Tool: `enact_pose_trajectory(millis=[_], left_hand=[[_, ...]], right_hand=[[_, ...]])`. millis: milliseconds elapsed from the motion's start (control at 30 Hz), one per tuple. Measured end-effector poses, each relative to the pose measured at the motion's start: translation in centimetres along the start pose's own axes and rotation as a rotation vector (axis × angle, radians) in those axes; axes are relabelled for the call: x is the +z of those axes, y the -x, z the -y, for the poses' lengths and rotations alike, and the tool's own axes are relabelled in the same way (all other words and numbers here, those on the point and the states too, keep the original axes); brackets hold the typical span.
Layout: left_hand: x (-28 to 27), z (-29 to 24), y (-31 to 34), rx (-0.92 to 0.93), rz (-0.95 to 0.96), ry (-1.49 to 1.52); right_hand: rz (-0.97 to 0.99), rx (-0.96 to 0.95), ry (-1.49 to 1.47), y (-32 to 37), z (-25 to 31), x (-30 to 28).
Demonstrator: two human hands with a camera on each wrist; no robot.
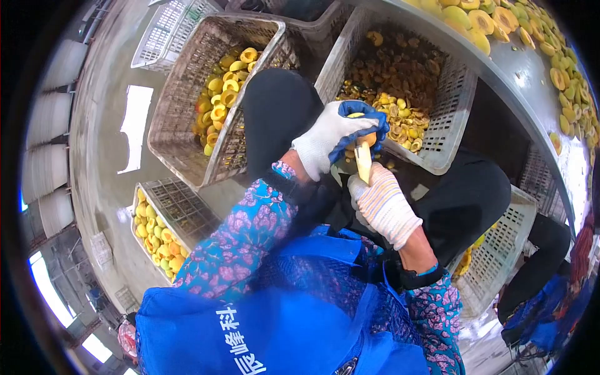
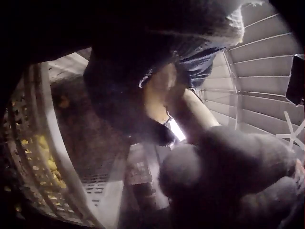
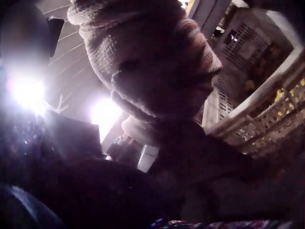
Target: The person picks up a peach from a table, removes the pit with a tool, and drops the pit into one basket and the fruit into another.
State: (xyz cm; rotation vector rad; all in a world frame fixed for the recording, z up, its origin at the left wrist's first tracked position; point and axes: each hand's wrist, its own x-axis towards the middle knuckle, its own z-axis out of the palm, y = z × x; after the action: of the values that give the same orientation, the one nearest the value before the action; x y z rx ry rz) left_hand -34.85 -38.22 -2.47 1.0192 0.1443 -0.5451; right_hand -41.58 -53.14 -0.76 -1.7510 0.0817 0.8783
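With our left hand (image 1: 330,132) curled round the fruit (image 1: 370,139) and our right (image 1: 386,205) gripping the tool (image 1: 364,165) against it, beside the crate's (image 1: 461,112) near corner, we judge it light, firm but bruisable, slick where cut, best cupped by its sides.

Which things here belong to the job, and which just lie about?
Belongs to the job:
- orange fruit piece in the left hand
- pale-handled tool in the right hand
- grimy plastic crate of yellow fruit halves
- pale plastic crate of fruit scraps

Probably just lying about:
- white plastic crate, upper left
- small pale crate, far left
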Motion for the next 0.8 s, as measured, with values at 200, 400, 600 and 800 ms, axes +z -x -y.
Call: enact_pose_trajectory(millis=[200, 400, 600, 800], left_hand=[[1.4, -0.8, 0.9, 0.071, 0.024, 0.025], [0.6, -0.2, 1.2, 0.017, 0.028, 0.143], [0.4, 0.3, 0.7, 0.027, 0.044, 0.121], [0.4, 0.1, 0.6, 0.011, 0.024, 0.236]], right_hand=[[0.168, 0.225, -0.46, 1.4, 3.2, -1.7], [0.114, 0.131, -0.053, 1.8, 2.8, -1.7], [0.207, 0.278, -0.269, 2.1, 4.6, -2.1], [0.296, 0.376, -0.826, 2.1, 4.7, -1.3]])
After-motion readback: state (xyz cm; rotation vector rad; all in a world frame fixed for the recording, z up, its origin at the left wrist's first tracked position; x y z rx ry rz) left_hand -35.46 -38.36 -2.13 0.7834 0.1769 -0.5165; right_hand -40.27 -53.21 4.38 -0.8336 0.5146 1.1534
